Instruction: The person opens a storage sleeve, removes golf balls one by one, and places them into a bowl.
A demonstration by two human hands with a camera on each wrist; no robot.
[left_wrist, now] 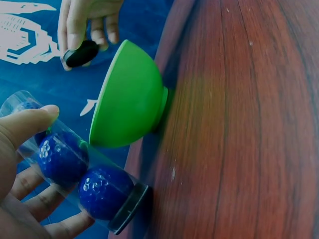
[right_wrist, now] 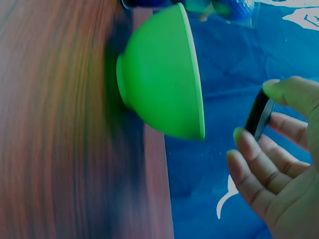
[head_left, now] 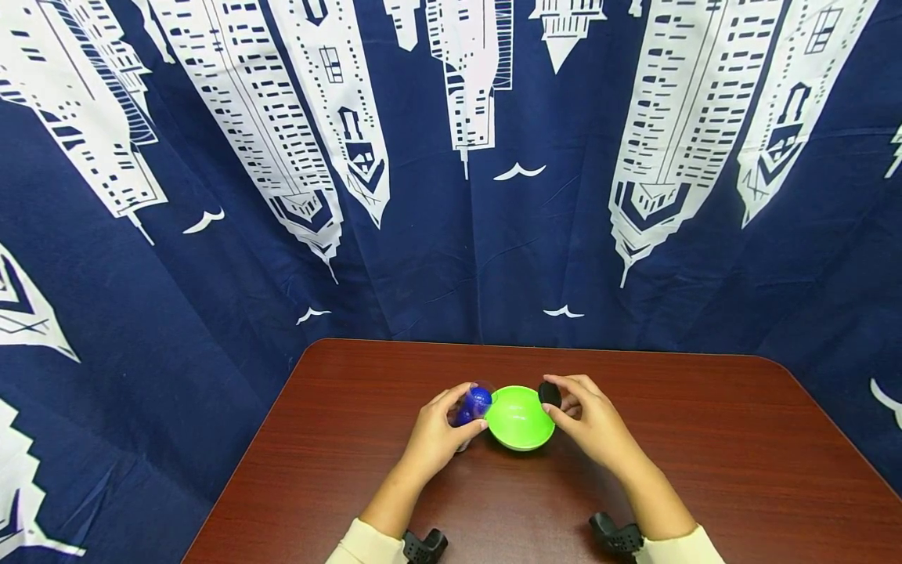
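My left hand (head_left: pixel 435 431) grips a clear plastic tube (left_wrist: pixel 75 186) of blue golf balls (left_wrist: pixel 63 157). The tube leans toward the bowl, its uncapped top beside the rim; a black cap (left_wrist: pixel 130 209) closes its lower end. Between both hands a bright green bowl (head_left: pixel 520 423) stands upright on the table. To the right of the bowl, my right hand (head_left: pixel 595 415) pinches a round black lid (right_wrist: pixel 259 114) by its edge, just over the rim's side. In the head view the bowl's inside shows no ball.
The brown wooden table (head_left: pixel 338 407) carries the bowl. Behind it hangs a dark blue cloth (head_left: pixel 437 298) printed with white buildings. Black wrist cameras (head_left: pixel 616 535) sit on both forearms near the table's front.
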